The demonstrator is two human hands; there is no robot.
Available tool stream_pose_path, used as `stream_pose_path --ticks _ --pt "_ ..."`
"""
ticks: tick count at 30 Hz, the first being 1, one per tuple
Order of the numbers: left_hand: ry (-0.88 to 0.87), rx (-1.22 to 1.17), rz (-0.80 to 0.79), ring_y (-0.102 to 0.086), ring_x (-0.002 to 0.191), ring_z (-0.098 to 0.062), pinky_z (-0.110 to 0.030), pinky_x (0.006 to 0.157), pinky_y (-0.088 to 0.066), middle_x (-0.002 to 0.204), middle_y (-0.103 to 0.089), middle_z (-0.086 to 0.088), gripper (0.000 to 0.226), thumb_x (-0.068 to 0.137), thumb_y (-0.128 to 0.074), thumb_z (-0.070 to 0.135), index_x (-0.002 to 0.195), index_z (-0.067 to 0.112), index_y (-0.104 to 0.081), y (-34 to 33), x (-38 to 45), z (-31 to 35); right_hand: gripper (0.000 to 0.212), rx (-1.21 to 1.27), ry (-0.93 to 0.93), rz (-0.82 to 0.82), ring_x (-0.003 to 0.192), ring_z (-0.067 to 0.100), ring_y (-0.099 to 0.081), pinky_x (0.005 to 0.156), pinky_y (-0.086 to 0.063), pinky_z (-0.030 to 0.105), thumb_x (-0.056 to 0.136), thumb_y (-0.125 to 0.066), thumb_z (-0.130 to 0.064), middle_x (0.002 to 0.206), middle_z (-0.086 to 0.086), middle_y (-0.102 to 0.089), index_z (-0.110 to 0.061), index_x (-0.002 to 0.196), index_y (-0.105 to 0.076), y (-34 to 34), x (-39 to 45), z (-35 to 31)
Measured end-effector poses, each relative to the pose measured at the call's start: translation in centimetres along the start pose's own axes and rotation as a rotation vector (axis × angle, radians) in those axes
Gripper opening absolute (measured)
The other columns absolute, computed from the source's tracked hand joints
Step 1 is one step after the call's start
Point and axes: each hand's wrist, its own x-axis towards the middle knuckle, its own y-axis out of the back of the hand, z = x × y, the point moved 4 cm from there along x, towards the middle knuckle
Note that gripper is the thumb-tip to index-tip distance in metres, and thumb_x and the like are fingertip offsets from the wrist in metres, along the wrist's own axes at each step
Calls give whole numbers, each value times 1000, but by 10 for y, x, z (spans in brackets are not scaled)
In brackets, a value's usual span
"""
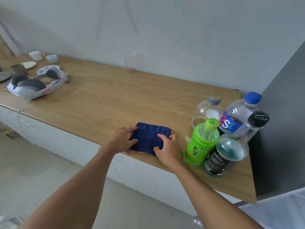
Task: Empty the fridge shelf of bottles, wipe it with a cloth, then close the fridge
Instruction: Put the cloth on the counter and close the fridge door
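Observation:
A folded dark blue cloth (148,136) lies near the front edge of the wooden counter (102,96). My left hand (123,139) grips its left side and my right hand (166,147) grips its right side. To the right stand several bottles: a green tea bottle (202,142), a dark-labelled bottle with blue liquid (226,154), a clear bottle with a grey cap (205,113), and a blue-capped bottle (239,116). The grey fridge side (280,129) rises at the far right.
A clear plastic cup (132,62) stands by the wall. At the far left sit a grey and white headset (33,85), cups (37,55) and small dishes. A white fridge door edge (280,210) shows at the lower right.

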Motion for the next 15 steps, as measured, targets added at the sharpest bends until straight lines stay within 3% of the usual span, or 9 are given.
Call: stream_pose_path --ticks 5,10,12,15 --pt "37 -83 35 -57 126 -25 -37 105 -45 144 -57 1 66 91 -68 37 153 29 -45 3 -48 8 70 -20 65 2 129 27 -47 101 -46 40 89 -62 -28 148 6 -30 -25 153 -34 9 -42 -9" --pt "-38 -128 75 -58 123 -20 -29 98 -42 139 -62 2 73 89 -69 42 155 30 -41 5 -127 47 66 24 167 -8 138 28 -41 111 -34 34 94 -59 -27 148 13 -40 -15 154 -32 57 -121 -16" --pt "-83 -145 116 -55 127 -21 -28 97 -39 142 -59 1 76 89 -70 44 156 32 -38 7 -168 74 67 8 176 25 142 28 -36 114 -29 35 95 -58 -28 151 14 -40 -14 155 -31 87 -164 -12" --pt "-186 -138 137 -48 138 -25 -35 106 -40 151 -53 -1 78 89 -69 49 157 28 -36 7 -234 120 68 10 172 80 142 30 -37 115 -33 39 93 -60 -31 151 15 -39 -16 153 -33 139 -238 1"
